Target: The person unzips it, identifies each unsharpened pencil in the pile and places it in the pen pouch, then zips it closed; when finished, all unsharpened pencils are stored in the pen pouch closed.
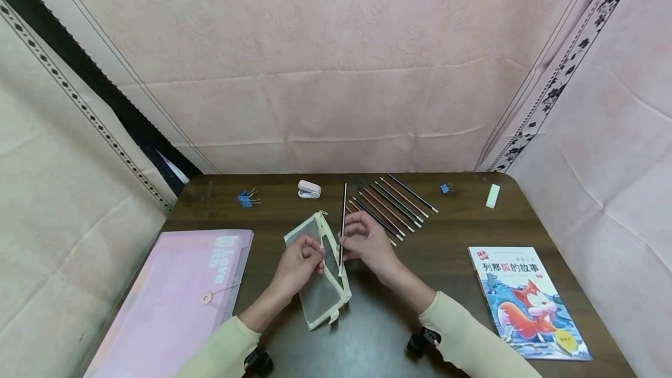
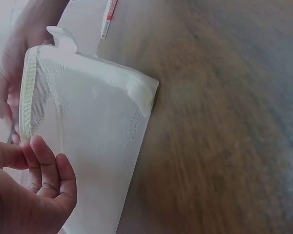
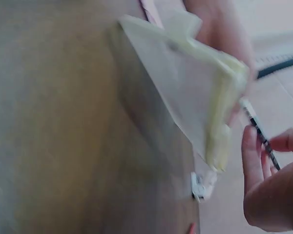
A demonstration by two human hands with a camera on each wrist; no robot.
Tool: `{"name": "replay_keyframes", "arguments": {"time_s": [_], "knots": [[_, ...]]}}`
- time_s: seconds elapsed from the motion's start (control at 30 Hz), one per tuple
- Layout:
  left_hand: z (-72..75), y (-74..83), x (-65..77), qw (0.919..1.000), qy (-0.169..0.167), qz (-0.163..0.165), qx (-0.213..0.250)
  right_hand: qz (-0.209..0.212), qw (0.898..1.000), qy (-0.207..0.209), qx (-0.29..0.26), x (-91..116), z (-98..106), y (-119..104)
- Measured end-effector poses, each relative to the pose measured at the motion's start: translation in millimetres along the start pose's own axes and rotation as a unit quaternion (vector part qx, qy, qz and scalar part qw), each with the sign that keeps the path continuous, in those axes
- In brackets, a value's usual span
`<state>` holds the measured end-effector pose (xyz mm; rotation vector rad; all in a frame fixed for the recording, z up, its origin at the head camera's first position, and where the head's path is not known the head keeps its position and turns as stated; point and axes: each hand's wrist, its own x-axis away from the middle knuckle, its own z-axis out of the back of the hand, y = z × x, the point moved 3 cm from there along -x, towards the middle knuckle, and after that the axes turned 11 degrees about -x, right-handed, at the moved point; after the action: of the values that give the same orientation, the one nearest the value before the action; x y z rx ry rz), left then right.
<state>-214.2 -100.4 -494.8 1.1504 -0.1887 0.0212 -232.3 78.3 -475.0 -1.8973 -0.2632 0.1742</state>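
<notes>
A pale mesh zipper pouch (image 1: 317, 302) with cream edging is tilted up over the table, its zipper side parted. My left hand (image 1: 299, 267) pinches the zipper edge between thumb and forefinger; in the left wrist view, the other fingers of that hand (image 2: 44, 190) are curled beside the mesh. My right hand (image 1: 370, 247) holds a dark pencil (image 1: 344, 206) nearly upright, its lower end at the pouch opening. The right wrist view shows the pencil (image 3: 260, 127) between the thumb and fingers. Several dark and reddish pencils (image 1: 395, 203) lie in a slanted row beyond this hand.
A white stapler (image 1: 309, 189) and a blue binder clip (image 1: 245, 199) lie at the back, with another blue clip (image 1: 446, 188) and a pale green strip (image 1: 492, 196) farther right. A pink folder (image 1: 178, 290) lies left, a fox picture book (image 1: 530, 302) right.
</notes>
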Motion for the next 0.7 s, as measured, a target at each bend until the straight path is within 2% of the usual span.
{"name": "replay_keyframes", "arguments": {"time_s": [0.07, 0.17, 0.3, 0.43, 0.57, 0.7], "knots": [[-0.2, 0.6, 0.6, 1.0, 0.003, -0.003, -0.001, -0.009, 1.0, -0.004, 0.015, 3, -6, 7], [0.9, 1.9, 0.9, 0.9998, 0.015, -0.01, -0.012, -0.028, 0.997, -0.015, 0.068, 9, -11, 14], [3.0, 3.0, 1.4, 0.9985, 0.04, -0.014, -0.035, -0.045, 0.986, -0.024, 0.16, 13, -14, 18], [2.1, 4.7, 3.6, 0.9972, 0.049, -0.017, -0.053, -0.055, 0.973, -0.033, 0.22, 12, -15, 18], [-0.2, 7.0, 5.0, 0.9969, 0.045, -0.03, -0.057, -0.064, 0.97, -0.059, 0.227, 9, -11, 15], [0.2, 6.4, 3.6, 0.9976, 0.041, -0.036, -0.042, -0.053, 0.979, -0.07, 0.185, 2, 4, 10]]}}
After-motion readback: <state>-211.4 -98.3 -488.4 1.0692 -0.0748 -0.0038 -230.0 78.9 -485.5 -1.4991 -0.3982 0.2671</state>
